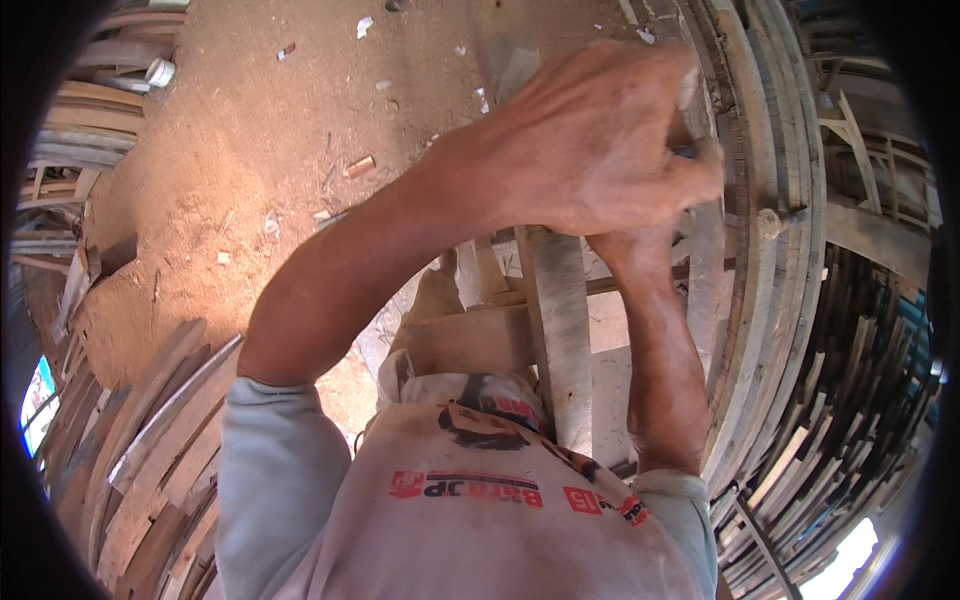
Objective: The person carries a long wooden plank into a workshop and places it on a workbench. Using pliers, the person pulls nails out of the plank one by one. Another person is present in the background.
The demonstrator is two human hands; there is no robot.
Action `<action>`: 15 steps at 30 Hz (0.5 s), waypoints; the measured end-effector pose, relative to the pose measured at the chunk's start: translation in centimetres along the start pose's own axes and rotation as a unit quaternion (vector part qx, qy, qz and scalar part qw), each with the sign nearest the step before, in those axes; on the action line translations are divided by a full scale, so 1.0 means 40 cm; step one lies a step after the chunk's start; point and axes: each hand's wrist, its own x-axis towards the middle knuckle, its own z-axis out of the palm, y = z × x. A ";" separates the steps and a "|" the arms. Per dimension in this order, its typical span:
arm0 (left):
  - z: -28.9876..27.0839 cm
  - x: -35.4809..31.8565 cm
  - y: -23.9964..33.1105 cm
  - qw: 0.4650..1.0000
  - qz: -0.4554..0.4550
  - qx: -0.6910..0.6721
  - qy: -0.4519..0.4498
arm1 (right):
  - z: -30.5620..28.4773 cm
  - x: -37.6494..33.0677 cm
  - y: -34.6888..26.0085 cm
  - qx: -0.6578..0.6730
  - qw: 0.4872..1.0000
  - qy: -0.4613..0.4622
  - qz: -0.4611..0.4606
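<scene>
My left hand (605,145) reaches across to the right, above the boards, with its back facing up. Its fingers are curled and the thumb bends in toward them; a small dark bit of something (685,152) shows in the gap, too little to name. Beneath it, only the wrist of my right arm (650,290) shows, coming up from the lower right; the left hand covers my right hand. A long grey wooden plank (562,330) runs under the hands toward my body.
Long stacked boards (780,300) curve along the right, with a short round peg-like piece (770,222) at their edge. More timber (160,500) lies at lower left. Wood scraps and sawdust litter the dirt floor (230,180). A white cup-like object (159,72) sits by the upper-left planks.
</scene>
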 end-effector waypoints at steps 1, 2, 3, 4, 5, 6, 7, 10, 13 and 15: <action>0.006 0.009 -0.008 1.000 -0.014 -0.003 -0.027 | 0.001 0.000 0.008 -0.008 1.000 0.002 -0.014; 0.011 0.026 -0.019 0.998 -0.027 -0.004 -0.052 | 0.003 0.005 0.015 -0.017 0.999 0.005 -0.030; 0.010 0.040 -0.011 0.996 -0.037 -0.001 -0.081 | -0.012 0.039 -0.006 -0.020 1.000 -0.005 -0.002; 0.016 0.057 -0.020 0.997 -0.019 -0.003 -0.077 | -0.013 0.057 0.002 -0.057 0.998 -0.019 -0.003; 0.018 0.072 -0.068 0.998 -0.013 -0.006 -0.059 | -0.006 0.079 0.003 -0.091 0.995 -0.041 -0.011; 0.021 0.103 -0.146 0.999 -0.003 -0.019 -0.043 | 0.003 0.122 0.011 -0.116 0.991 -0.069 0.015; 0.013 0.121 -0.225 0.999 -0.011 -0.034 -0.025 | 0.028 0.171 0.014 -0.139 0.984 -0.107 0.031; 0.015 0.231 -0.288 1.000 0.002 -0.024 -0.019 | 0.101 0.259 0.176 -0.127 0.975 0.079 -0.162; -0.009 0.237 -0.215 0.996 -0.059 -0.024 -0.058 | 0.040 0.263 0.102 0.075 0.997 0.032 0.008; 0.006 0.211 -0.177 0.993 -0.106 -0.008 -0.060 | 0.010 0.238 0.075 0.080 0.991 -0.012 0.110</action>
